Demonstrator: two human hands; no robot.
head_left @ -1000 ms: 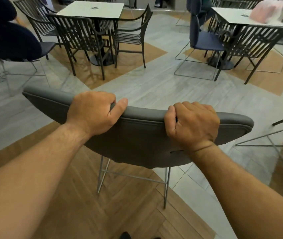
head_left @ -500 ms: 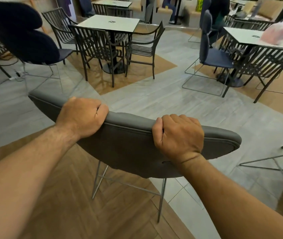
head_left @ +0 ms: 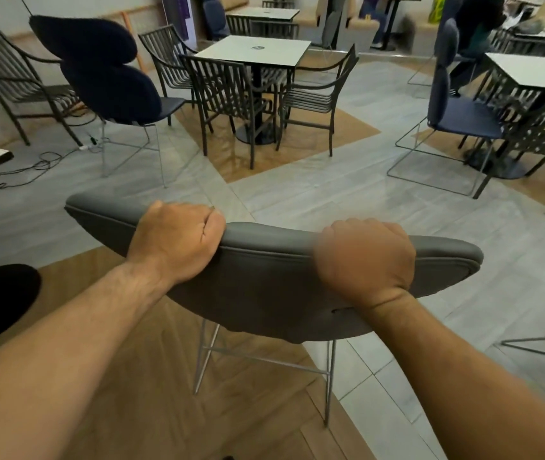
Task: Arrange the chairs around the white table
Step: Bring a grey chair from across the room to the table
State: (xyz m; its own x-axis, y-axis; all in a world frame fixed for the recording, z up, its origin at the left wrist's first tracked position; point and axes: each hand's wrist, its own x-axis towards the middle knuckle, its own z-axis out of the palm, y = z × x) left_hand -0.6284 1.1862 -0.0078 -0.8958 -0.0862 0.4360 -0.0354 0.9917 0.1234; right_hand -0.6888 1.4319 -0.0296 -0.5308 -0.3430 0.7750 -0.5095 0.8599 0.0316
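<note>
**Grey chair (head_left: pixel 274 287) held by its back**

The left hand (head_left: pixel 178 242) and right hand (head_left: pixel 365 260) both curl tight over the chair's top edge, which runs crosswise. A white table (head_left: pixel 254 49) stands well beyond the chair, ahead; neither hand looks nearer.

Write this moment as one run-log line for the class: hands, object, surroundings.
left hand: grips grey chair back | right hand: grips same back | white table: ahead, slatted chairs around it
</note>
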